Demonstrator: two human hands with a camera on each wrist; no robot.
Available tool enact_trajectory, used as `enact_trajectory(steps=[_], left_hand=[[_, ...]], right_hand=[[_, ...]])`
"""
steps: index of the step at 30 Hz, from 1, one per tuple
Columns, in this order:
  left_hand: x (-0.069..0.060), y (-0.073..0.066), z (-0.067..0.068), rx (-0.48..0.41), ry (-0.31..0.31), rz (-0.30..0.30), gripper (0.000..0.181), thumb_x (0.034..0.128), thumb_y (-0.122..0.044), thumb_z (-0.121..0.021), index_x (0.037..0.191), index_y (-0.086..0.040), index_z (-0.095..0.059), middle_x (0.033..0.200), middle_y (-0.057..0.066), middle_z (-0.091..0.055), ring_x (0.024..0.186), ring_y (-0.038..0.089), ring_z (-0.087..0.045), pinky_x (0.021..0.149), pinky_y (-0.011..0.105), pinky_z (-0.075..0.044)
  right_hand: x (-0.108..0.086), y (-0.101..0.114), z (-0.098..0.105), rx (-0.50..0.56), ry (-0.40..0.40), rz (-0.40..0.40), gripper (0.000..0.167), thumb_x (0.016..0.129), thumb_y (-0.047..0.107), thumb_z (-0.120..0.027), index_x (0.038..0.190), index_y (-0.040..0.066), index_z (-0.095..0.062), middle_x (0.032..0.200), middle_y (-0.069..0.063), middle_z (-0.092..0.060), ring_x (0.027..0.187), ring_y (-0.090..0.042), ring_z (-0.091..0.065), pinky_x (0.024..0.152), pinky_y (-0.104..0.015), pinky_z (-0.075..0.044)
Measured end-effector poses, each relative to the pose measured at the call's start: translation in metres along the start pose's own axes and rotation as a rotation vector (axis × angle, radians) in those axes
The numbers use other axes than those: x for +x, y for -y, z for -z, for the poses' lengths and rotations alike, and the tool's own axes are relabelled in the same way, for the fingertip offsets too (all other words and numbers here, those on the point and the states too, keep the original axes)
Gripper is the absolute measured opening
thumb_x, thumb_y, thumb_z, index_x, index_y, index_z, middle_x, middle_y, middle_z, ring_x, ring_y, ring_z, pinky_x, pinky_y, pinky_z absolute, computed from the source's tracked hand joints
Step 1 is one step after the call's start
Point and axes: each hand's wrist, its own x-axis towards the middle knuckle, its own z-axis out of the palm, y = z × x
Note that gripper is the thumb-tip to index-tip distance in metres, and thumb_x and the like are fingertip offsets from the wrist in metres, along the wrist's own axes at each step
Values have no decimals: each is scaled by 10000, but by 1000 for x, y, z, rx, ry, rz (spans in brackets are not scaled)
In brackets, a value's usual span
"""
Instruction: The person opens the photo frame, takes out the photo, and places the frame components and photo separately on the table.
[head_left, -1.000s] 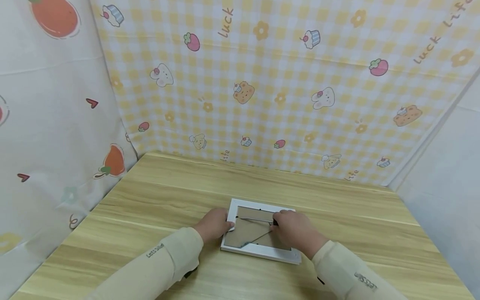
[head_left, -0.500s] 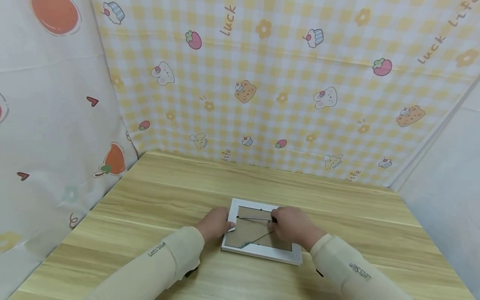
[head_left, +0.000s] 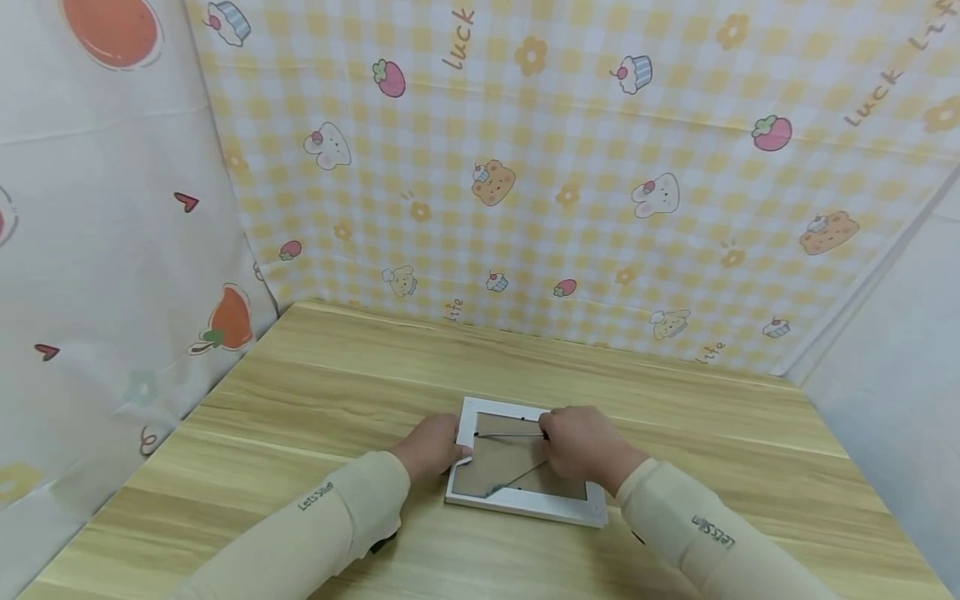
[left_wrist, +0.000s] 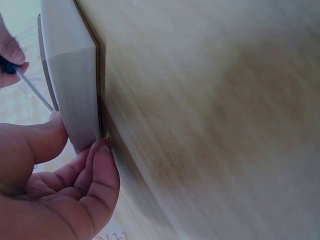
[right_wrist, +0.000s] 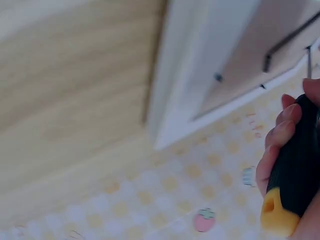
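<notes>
A white picture frame (head_left: pixel 536 503) lies back side up on the table, its brown backing board (head_left: pixel 498 461) showing. My left hand (head_left: pixel 431 447) grips its left side, thumb on top and curled fingers beneath, as the left wrist view shows. In my right hand (head_left: pixel 588 447) is a screwdriver (right_wrist: pixel 295 155) with a black handle and yellow end. Its metal shaft (head_left: pixel 510 434) points left across the board, with the tip at the inner left edge, by my left thumb. Small black tabs (right_wrist: pixel 218 77) stick out along the inner rim. A thin dark rod (right_wrist: pixel 290 42) crosses the board.
The wood-grain table (head_left: pixel 360 367) extends around the frame. A yellow checked cloth (head_left: pixel 570 242) with cartoon prints hangs behind it. White printed cloth (head_left: pixel 127 250) hangs at the left, and a pale wall (head_left: pixel 892 333) stands at the right.
My right hand has shifted slightly left and away from me, with the screwdriver's handle end turning a little the same way. The left hand keeps its grip, and the frame has hardly moved.
</notes>
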Motion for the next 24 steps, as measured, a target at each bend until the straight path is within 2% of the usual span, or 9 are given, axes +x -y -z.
enact_trajectory(steps=[5,9,14,17,19,24], left_hand=[[-2,-2,1,-2,-11,-11,147,857,-109,-714,841,2,-619,736,48,-599,694,159,-511,715,356,-489],[-2,-2,1,-1,-17,-15,149,853,-107,-716,826,0,-616,728,49,-596,687,161,-507,711,353,-488],[-1,-1,-1,-19,-6,7,147,856,-109,-712,854,5,-620,727,34,-581,677,154,-492,691,338,-477],[1,1,-2,-43,12,32,153,865,-116,-703,904,11,-628,749,25,-582,687,149,-494,687,326,-471],[2,3,-3,-54,18,39,158,866,-118,-700,926,12,-631,760,21,-585,692,147,-499,686,320,-470],[0,2,-1,-49,20,16,134,868,-102,-699,887,1,-615,742,17,-565,673,150,-490,653,312,-456]], right_hand=[[6,7,14,-100,-28,53,212,868,106,-603,666,116,-540,583,39,-462,524,-117,-358,485,-294,-360],[11,11,23,-155,-71,98,299,790,39,-576,564,154,-417,529,70,-313,505,-95,-239,442,-250,-232],[20,21,36,-250,-37,101,397,769,27,-575,527,179,-300,525,72,-198,497,-91,-175,443,-235,-156],[28,31,47,-323,9,101,409,810,48,-615,515,171,-358,517,66,-231,488,-98,-204,434,-231,-184],[34,39,54,-381,24,117,385,825,87,-663,526,167,-435,518,67,-290,490,-100,-237,425,-226,-244],[52,62,69,-558,56,177,322,864,125,-704,581,165,-556,534,73,-400,506,-95,-267,429,-211,-363]])
